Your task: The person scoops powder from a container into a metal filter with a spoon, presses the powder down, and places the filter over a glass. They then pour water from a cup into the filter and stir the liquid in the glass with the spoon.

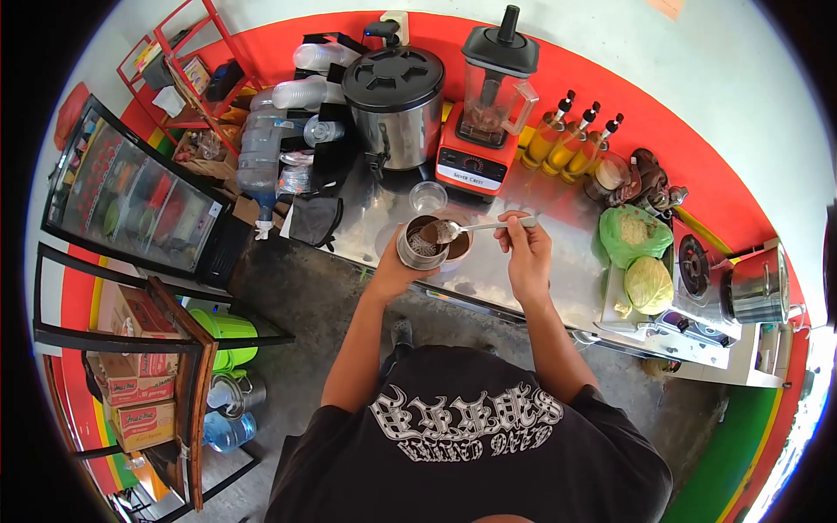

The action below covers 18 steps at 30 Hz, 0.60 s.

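As the right hand (529,251) pinches a spoon (481,227) by its handle, the loaded end hangs over the mouth of a steel cup (419,261) clasped by the left hand (391,277), above the counter (558,275) near a blender (473,157); a level spoon and steady cup should limit spills.

Within the left fingers (391,261) there is one cup (422,258); within the right fingers (516,224), one spoon (485,227). Beyond the fingers are one urn (394,131) and one blender (473,159). Rightward from them are three bottles (563,155), one cabbage (649,286), one pot (758,286).
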Motion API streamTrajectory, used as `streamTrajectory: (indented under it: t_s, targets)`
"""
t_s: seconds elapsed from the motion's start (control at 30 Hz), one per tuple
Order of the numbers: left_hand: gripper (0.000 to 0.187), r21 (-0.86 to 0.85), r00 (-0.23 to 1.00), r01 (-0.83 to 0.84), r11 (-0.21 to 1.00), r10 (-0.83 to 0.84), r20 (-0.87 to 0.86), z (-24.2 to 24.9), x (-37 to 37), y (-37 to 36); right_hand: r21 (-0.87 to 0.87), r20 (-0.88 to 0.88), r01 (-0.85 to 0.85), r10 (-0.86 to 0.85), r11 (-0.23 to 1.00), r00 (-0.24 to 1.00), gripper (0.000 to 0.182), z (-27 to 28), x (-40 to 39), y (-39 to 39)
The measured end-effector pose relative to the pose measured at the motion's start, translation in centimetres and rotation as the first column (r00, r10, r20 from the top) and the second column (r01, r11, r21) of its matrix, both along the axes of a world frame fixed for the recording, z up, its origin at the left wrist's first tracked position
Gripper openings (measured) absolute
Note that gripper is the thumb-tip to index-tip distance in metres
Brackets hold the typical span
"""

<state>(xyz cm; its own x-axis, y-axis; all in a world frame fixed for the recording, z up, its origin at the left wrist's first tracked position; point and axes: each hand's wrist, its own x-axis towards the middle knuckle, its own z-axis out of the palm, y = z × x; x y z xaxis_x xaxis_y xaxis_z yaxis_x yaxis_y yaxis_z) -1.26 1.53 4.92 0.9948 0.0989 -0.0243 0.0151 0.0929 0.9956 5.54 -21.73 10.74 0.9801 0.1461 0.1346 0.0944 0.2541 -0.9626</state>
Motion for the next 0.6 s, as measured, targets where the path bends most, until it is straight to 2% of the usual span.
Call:
streamTrajectory:
  t_s: [0.1, 0.17, 0.2, 0.27, 0.3, 0.37, 0.6]
  targets:
    - [0.092, 0.042, 1.000, -0.007, 0.999, 0.007, 0.014, 0.7, -0.3, -0.3, -0.066, 0.035, -0.033, 0.036, 0.997, 0.999, 0.024, 0.5, -0.6, 0.7]
    - [0.092, 0.082, 1.000, -0.016, 0.997, 0.014, 0.024, 0.8, -0.6, -0.3, -0.206, 0.235, -0.087, 0.136, 0.975, 0.962, 0.020, 1.1, -1.2, 1.0]
    - [0.091, 0.061, 0.999, -0.017, 0.998, 0.015, 0.037, 0.8, -0.6, -0.4, -0.205, 0.236, -0.095, 0.144, 0.974, 0.961, 0.020, 1.5, -1.2, 0.9]
    - [0.091, 0.039, 0.999, -0.025, 0.999, 0.023, 0.049, 0.8, -0.8, -0.4, -0.437, 0.536, -0.017, 0.275, 0.899, 0.798, 0.012, 2.3, -1.1, 0.6]
    - [0.092, 0.012, 0.999, -0.018, 1.000, 0.017, 0.045, 0.9, -0.8, -0.4, -0.437, 0.537, -0.023, 0.281, 0.899, 0.796, 0.012, 2.7, -1.2, 0.6]
    - [0.092, -0.014, 0.999, -0.014, 1.000, 0.015, 0.040, 1.2, -1.0, -0.5, -0.490, 0.611, 0.002, 0.342, 0.872, 0.714, 0.010, 3.6, -1.4, 0.5]
    - [0.092, -0.013, 0.997, -0.054, 0.998, 0.055, 0.057, 0.1, -1.1, -1.0, -0.496, 0.612, -0.058, 0.395, 0.867, 0.685, 0.009, 4.3, -1.2, 0.1]
